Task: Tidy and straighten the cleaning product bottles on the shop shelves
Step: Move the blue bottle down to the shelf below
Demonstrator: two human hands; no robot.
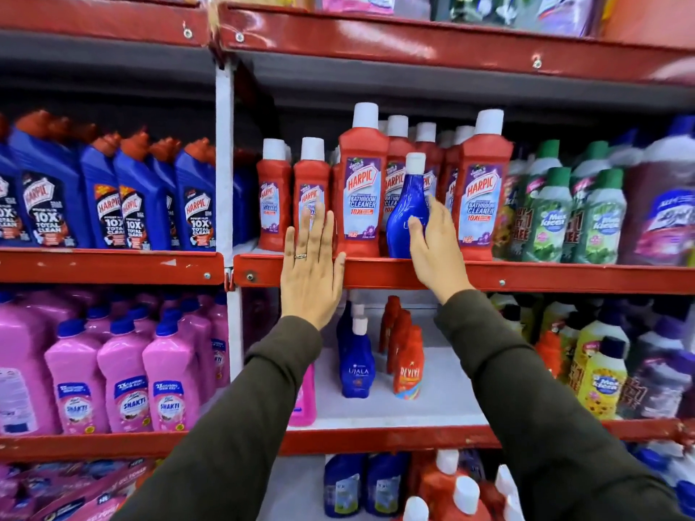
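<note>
A slim blue bottle with a white cap [404,204] stands at the front edge of the middle shelf [526,277], among red Harpic bathroom cleaner bottles [363,189]. My right hand [432,246] wraps its thumb and fingers around the blue bottle's lower half. My left hand [313,265] is flat with fingers spread, its fingertips resting on a small red Harpic bottle [310,189]. More small red Harpic bottles [273,193] stand left of it.
Blue Harpic bottles [131,204] fill the shelf to the left, green Max Kleen bottles [556,216] the right. Below stand pink Shakti bottles [124,389], a blue Ujala bottle [356,366], a red Revive bottle [408,366] and yellow bottles [598,374].
</note>
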